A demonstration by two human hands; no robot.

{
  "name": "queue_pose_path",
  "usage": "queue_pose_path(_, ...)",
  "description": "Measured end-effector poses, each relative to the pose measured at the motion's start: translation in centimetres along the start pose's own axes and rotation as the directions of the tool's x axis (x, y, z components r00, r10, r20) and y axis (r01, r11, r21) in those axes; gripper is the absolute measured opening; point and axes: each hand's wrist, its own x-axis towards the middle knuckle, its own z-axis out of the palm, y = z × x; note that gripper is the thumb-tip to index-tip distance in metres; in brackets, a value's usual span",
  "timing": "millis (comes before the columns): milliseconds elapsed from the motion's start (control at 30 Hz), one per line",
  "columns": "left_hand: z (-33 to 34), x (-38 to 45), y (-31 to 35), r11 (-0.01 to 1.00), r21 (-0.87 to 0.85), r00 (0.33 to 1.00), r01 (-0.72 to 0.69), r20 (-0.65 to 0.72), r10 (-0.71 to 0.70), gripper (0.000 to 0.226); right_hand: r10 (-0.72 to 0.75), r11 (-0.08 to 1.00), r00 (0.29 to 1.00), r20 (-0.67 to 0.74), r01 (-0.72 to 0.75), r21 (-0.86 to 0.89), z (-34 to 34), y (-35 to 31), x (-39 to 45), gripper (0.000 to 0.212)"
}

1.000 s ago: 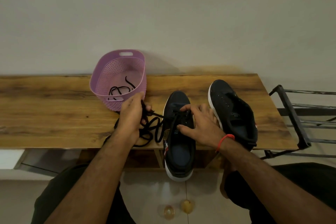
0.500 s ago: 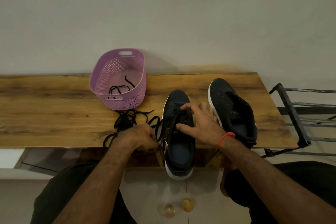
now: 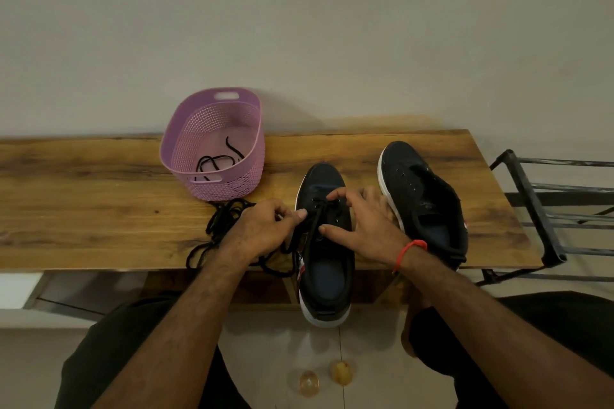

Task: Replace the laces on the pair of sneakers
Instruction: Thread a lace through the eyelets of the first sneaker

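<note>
**A:** Wooden table (image 3: pixel 99 209) against a plain pale wall (image 3: pixel 299 26), tiled floor (image 3: pixel 282 342) below, and a dark metal rack (image 3: pixel 545 209) just off the table's right end.

**B:** And on it?

**A:** A purple basket (image 3: pixel 216 149) at the back edge, left of centre, with a black lace (image 3: pixel 216 161) coiled on its bottom. One sneaker (image 3: pixel 327 242) sits mid-table, toe to the wall, heel hanging over the front edge. The other sneaker (image 3: pixel 428 206) lies near the right end, angled, eyelets bare.

**B:** Hands?

**A:** Left hand (image 3: pixel 262 231) is at the middle sneaker's left side, fingers curled, thumb and forefinger pinching a black lace strand (image 3: pixel 315 212) that runs across the lowest eyelets near the toe. The rest of that lace is a loose tangle (image 3: pixel 222 219) on the table, between the basket and the front edge, partly under the wrist.

**B:** The right?

**A:** Right hand (image 3: pixel 365 226) is spread over the same sneaker, fingers mostly straight and apart. Forefinger tip touches the lace by the upper eyelets, thumb rests on the tongue. Nothing gripped there. A red band (image 3: pixel 410 251) circles that wrist.
</note>
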Motion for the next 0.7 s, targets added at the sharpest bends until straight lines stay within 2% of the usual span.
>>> queue_pose_path(100,-0.2,-0.3,0.0,0.998,-0.015,0.995,-0.056,0.083,0.057,0.017,0.002,1.000,1.000,0.001,-0.002,0.000,0.1,0.1,0.1,0.059)
queue_pose_path(200,-0.2,-0.4,-0.1,0.992,0.047,0.985,-0.119,0.131,0.112,0.005,-0.002,1.000,1.000,-0.015,0.002,-0.010,0.2,0.0,0.1,0.061)
queue_pose_path(333,-0.2,-0.3,-0.3,0.981,0.170,0.993,-0.096,0.080,0.084,0.009,-0.002,1.000,1.000,-0.012,0.002,-0.006,0.2,0.0,0.1,0.066)
queue_pose_path(467,-0.2,-0.4,-0.2,0.986,0.111,0.989,-0.128,0.088,0.118,0.007,-0.003,1.000,1.000,-0.013,0.003,-0.020,0.3,0.0,0.2,0.069)
queue_pose_path(600,0.5,-0.7,0.4,0.973,0.160,0.985,-0.168,0.056,0.161,0.006,-0.006,1.000,1.000,-0.017,0.006,-0.017,0.3,0.0,0.2,0.069)
queue_pose_path(700,-0.7,-0.7,0.0,0.971,0.233,0.999,-0.048,0.004,0.048,0.011,0.002,1.000,1.000,-0.005,-0.002,-0.011,0.3,0.1,0.2,0.069)
